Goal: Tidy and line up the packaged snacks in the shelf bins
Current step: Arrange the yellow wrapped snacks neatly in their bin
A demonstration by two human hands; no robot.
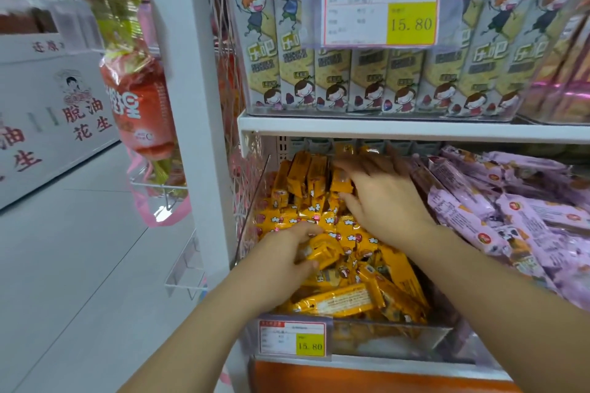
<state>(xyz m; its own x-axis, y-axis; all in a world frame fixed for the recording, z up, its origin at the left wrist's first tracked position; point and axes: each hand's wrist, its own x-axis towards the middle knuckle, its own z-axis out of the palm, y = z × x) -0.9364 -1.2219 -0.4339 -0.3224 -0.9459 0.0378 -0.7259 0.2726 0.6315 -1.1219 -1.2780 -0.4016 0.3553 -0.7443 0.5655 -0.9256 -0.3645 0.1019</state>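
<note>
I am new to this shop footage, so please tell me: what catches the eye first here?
Both hands work in the clear bin of yellow snack packets: the left hand grips one packet and the right hand lies flat on the pile. Above hangs a price tag reading 15.80; purple snack packets fill the bin to the right.

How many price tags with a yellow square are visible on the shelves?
2: one price tag on the upper bin of grey packets, one price tag on the front of the orange snack bin. Others may be out of view.
</note>
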